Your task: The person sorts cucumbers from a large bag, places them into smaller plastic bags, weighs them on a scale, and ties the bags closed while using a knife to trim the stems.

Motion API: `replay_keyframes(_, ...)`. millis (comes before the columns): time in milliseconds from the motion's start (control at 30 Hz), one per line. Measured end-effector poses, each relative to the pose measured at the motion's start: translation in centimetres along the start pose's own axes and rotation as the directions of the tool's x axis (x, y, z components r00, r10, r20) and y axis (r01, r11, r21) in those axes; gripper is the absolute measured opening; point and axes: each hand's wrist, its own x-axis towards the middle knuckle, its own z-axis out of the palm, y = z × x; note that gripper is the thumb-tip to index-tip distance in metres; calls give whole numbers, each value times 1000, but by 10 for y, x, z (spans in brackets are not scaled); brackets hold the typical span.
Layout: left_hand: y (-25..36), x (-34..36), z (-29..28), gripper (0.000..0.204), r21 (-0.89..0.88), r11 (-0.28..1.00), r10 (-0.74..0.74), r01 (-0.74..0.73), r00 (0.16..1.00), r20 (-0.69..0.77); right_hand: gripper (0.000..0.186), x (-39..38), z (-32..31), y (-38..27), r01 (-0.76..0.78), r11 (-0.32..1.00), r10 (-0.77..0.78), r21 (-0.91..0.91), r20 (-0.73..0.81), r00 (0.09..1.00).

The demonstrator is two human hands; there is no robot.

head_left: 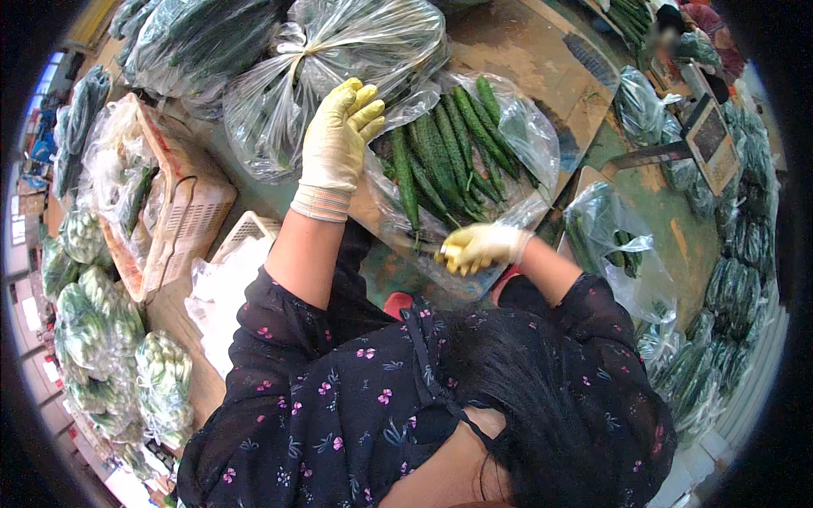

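My left hand [337, 140], in a white glove with a yellow-coated palm, is raised beside a large tied clear plastic bag [364, 46]. Its fingers are loosely bent and apart, and nothing shows in them. Right of it, several long green cucumbers [436, 157] lie side by side in an open clear plastic bag [538, 140]. At the near end of these cucumbers is my right hand [487, 247], gloved the same way and slightly blurred. Its fingers are curled closed, and what they hold, if anything, cannot be made out.
A crate [190, 212] with plastic bags leans at the left, near bagged green vegetables [97, 309]. To the right, another clear bag [622, 245] holds cucumbers, below a scale with a raised display [711, 144]. Filled bags [732, 292] line the right side. A person is at the far right.
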Motion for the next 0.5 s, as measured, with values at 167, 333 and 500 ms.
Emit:
replay_keyframes(167, 0, -4, -3, 39, 21, 1000, -22, 22, 1000, 18, 22, 96, 50, 61, 42, 969, -31, 242, -51, 998)
replay_keyframes(333, 2, -8, -7, 39, 37, 999, -32, 32, 999, 10, 33, 132, 69, 30, 339, 906, -417, -252, -666, 619)
replay_keyframes(500, 4, -14, -17, 40, 42, 999, -7, 6, 999, 37, 48, 122, 68, 25, 206, 817, -547, -538, -612, 572)
